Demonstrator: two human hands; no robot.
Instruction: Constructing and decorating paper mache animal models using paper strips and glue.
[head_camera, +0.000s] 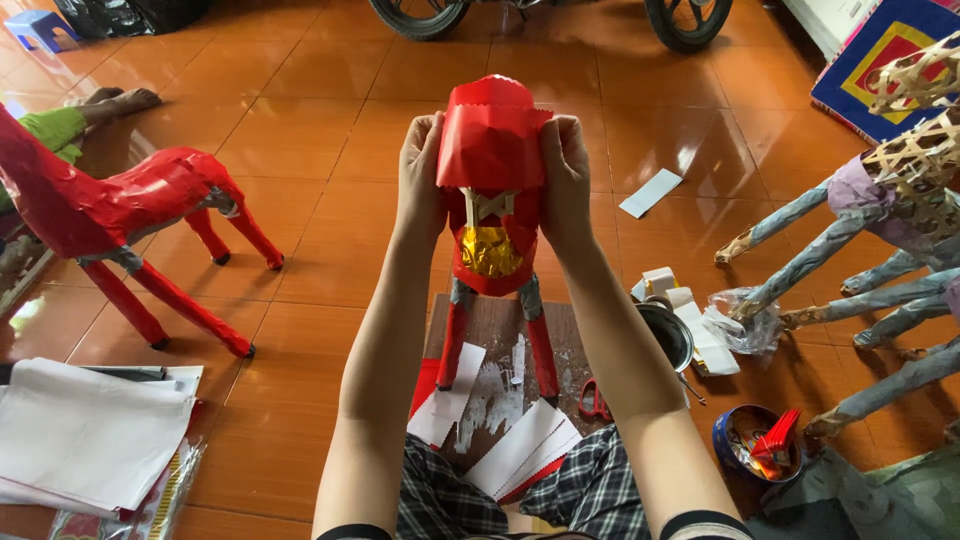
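Observation:
A red paper-covered animal figure (492, 200) stands on a wooden board (495, 340) in front of me, facing me, with a gold foil patch on its chest. My left hand (421, 175) and my right hand (566, 180) press a sheet of red paper against both sides of its head and neck. Its two front legs are red with grey tops. White and red paper strips (520, 452) lie on the board near my lap.
Another red animal figure (130, 215) stands at the left, by a person's leg. Bamboo-framed figures with grey legs (880, 250) crowd the right. A metal bowl (668, 335), red scissors (595, 400), a round tin (757, 445) and stacked white sheets (90, 430) lie on the tiled floor.

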